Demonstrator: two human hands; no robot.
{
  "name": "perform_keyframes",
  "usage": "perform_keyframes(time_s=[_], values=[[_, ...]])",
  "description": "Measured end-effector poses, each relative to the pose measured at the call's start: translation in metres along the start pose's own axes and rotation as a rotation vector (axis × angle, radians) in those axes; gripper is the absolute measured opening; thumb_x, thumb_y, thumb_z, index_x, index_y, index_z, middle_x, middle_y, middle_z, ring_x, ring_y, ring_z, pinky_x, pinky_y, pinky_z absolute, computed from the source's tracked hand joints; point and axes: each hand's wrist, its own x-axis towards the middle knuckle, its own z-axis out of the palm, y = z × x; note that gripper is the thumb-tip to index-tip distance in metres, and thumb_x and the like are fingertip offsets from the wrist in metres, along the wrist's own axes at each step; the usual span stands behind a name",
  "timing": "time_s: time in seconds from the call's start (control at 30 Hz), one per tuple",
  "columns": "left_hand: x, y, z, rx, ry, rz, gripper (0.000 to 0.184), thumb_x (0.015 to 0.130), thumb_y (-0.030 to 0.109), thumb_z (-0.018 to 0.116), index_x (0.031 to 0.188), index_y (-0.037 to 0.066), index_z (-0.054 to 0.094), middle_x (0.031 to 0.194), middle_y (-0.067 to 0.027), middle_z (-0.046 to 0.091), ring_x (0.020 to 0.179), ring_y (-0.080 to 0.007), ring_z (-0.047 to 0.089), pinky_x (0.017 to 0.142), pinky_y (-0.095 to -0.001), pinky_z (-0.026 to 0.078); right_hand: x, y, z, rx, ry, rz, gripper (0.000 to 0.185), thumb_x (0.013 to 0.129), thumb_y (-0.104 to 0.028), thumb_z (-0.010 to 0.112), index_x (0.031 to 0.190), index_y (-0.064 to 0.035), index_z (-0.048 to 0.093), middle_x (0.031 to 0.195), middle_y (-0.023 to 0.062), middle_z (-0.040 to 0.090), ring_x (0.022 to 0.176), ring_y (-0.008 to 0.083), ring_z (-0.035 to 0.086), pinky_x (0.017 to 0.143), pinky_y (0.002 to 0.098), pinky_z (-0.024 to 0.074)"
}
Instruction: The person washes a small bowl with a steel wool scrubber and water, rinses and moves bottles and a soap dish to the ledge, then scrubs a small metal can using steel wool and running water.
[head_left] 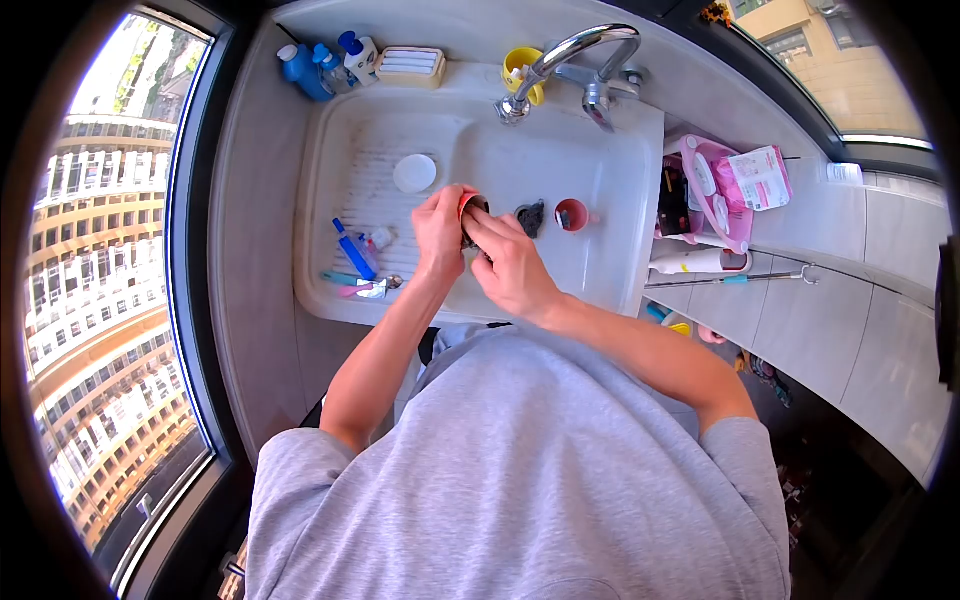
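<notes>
Over the middle of the sink, my left hand is closed around a small red cup, tilted with its mouth to the right. The fingers of my right hand are bent together and pushed into that mouth. Something dark shows around the fingertips, but I cannot make out what it is. Just right of my hands, a dark grey crumpled scrubber or rag lies in the basin. Beside it stands a reddish-pink cup with a small object inside.
On the ribbed drainboard are a white round lid, a blue brush-like tool and several small utensils. Bottles, a soap box and a yellow mug line the back. The faucet arches overhead. A pink basket is right.
</notes>
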Motion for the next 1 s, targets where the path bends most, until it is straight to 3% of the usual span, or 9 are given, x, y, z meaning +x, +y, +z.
perform_keyframes(time_s=[0.1, 0.17, 0.33, 0.47, 0.53, 0.7, 0.8, 0.97, 1.0], values=[[0.001, 0.005, -0.002, 0.021, 0.009, -0.062, 0.015, 0.082, 0.02, 0.059, 0.079, 0.005, 0.063, 0.065, -0.0022, 0.055, 0.046, -0.0094, 0.04, 0.038, -0.0264, 0.026, -0.003, 0.001, -0.002, 0.157, 0.056, 0.132, 0.047, 0.073, -0.003, 0.056, 0.12, -0.002, 0.056, 0.124, 0.0087, 0.055, 0.096, 0.0229, 0.052, 0.083, 0.0332, 0.0434], [0.0, 0.003, -0.01, 0.087, 0.0, -0.264, 0.016, 0.082, 0.02, 0.057, 0.075, 0.006, 0.061, 0.063, -0.0015, 0.052, 0.044, -0.0095, 0.037, 0.038, -0.0261, 0.024, -0.013, 0.032, -0.013, -0.192, -0.078, -0.266, 0.043, 0.077, -0.005, 0.054, 0.119, -0.0035, 0.059, 0.123, 0.0056, 0.056, 0.097, 0.0205, 0.05, 0.082, 0.0318, 0.0433], [0.009, -0.01, -0.008, -0.003, -0.055, -0.637, 0.022, 0.085, 0.022, 0.056, 0.065, 0.015, 0.049, 0.055, 0.0032, 0.04, 0.039, -0.0085, 0.031, 0.034, -0.0232, 0.015, -0.006, 0.075, -0.038, -0.335, -0.209, -0.557, 0.043, 0.077, -0.008, 0.054, 0.12, -0.0072, 0.06, 0.123, -0.0012, 0.056, 0.096, 0.0181, 0.05, 0.079, 0.0318, 0.0447], [0.021, -0.005, -0.007, 0.004, -0.057, -0.521, 0.019, 0.084, 0.022, 0.056, 0.069, 0.011, 0.056, 0.059, 0.0003, 0.048, 0.044, -0.0107, 0.041, 0.036, -0.0249, 0.027, -0.004, 0.036, -0.012, -0.155, -0.087, -0.25, 0.044, 0.072, 0.0, 0.057, 0.116, -0.0029, 0.062, 0.121, 0.0051, 0.058, 0.094, 0.0238, 0.052, 0.079, 0.0358, 0.0446], [0.015, -0.005, 0.007, 0.067, -0.021, -0.196, 0.018, 0.082, 0.02, 0.055, 0.072, 0.006, 0.06, 0.062, -0.0012, 0.051, 0.045, -0.0111, 0.037, 0.039, -0.0286, 0.026, -0.005, 0.006, 0.004, 0.178, 0.169, 0.197, 0.052, 0.069, 0.005, 0.055, 0.121, -0.0008, 0.058, 0.12, 0.0109, 0.058, 0.094, 0.029, 0.053, 0.083, 0.0371, 0.0451], [0.003, 0.007, 0.006, 0.056, 0.021, -0.222, 0.016, 0.08, 0.02, 0.057, 0.073, 0.005, 0.061, 0.064, -0.0016, 0.051, 0.047, -0.0114, 0.036, 0.04, -0.0294, 0.025, -0.02, 0.012, 0.002, 0.133, 0.178, 0.103, 0.049, 0.072, 0.001, 0.056, 0.121, 0.0009, 0.056, 0.122, 0.0114, 0.055, 0.096, 0.028, 0.051, 0.084, 0.0345, 0.0444], [0.006, -0.003, -0.003, 0.096, 0.045, -0.577, 0.017, 0.083, 0.021, 0.054, 0.069, 0.011, 0.052, 0.058, 0.0003, 0.042, 0.043, -0.0102, 0.032, 0.037, -0.0257, 0.019, -0.028, 0.063, -0.015, -0.335, -0.04, -0.412, 0.045, 0.077, -0.009, 0.053, 0.121, -0.0068, 0.061, 0.127, 0.0014, 0.054, 0.097, 0.0174, 0.051, 0.081, 0.0292, 0.0435], [-0.005, 0.009, 0.002, 0.026, -0.068, -0.38, 0.018, 0.087, 0.023, 0.053, 0.076, 0.01, 0.058, 0.06, -0.0005, 0.049, 0.042, -0.0094, 0.039, 0.036, -0.0243, 0.024, -0.014, 0.067, -0.041, -0.222, 0.063, -0.465, 0.046, 0.071, -0.003, 0.059, 0.117, -0.0052, 0.063, 0.121, 0.0035, 0.058, 0.097, 0.0196, 0.053, 0.082, 0.0298, 0.0433], [-0.007, 0.014, 0.004, 0.062, -0.099, -0.231, 0.019, 0.087, 0.024, 0.053, 0.08, 0.009, 0.06, 0.062, -0.0009, 0.052, 0.044, -0.009, 0.042, 0.037, -0.0238, 0.026, -0.019, 0.06, -0.046, -0.094, 0.22, -0.24, 0.045, 0.07, -0.001, 0.059, 0.115, -0.0034, 0.063, 0.119, 0.0051, 0.06, 0.096, 0.0206, 0.055, 0.083, 0.0302, 0.0437]])
